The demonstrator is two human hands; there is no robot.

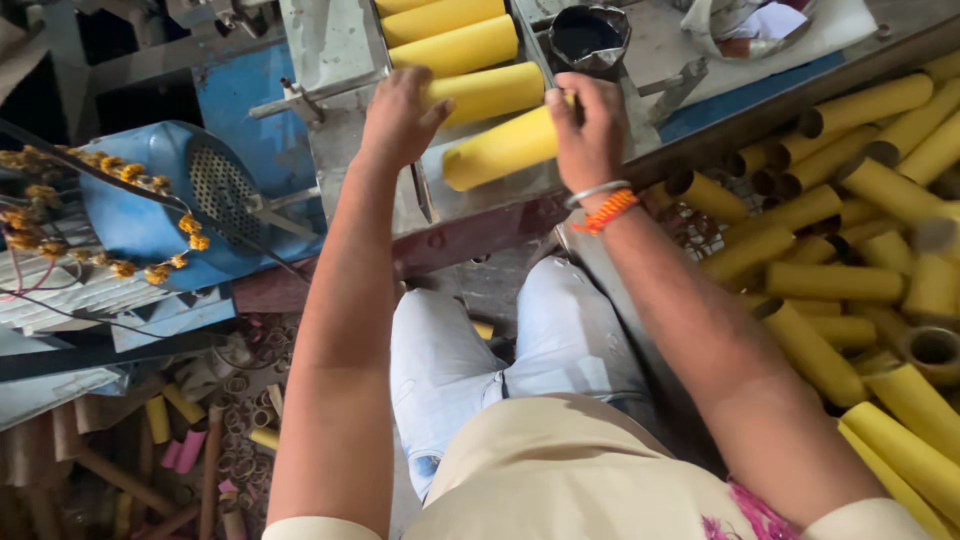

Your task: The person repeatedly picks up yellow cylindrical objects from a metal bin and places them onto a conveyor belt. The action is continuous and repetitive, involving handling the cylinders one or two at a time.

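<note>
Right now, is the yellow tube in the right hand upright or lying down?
Lying down. The yellow tube rests lengthwise on the metal tray, right hand gripping its far end, parallel to the other tubes.

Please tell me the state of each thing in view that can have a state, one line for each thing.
left hand: palm on a yellow tube, not closed around it
right hand: gripping the end of the nearest yellow tube
nearest yellow tube: lying tilted on the metal tray
dark cup: upright, open, dark inside
pile of tubes: lying loose, ends open
</note>
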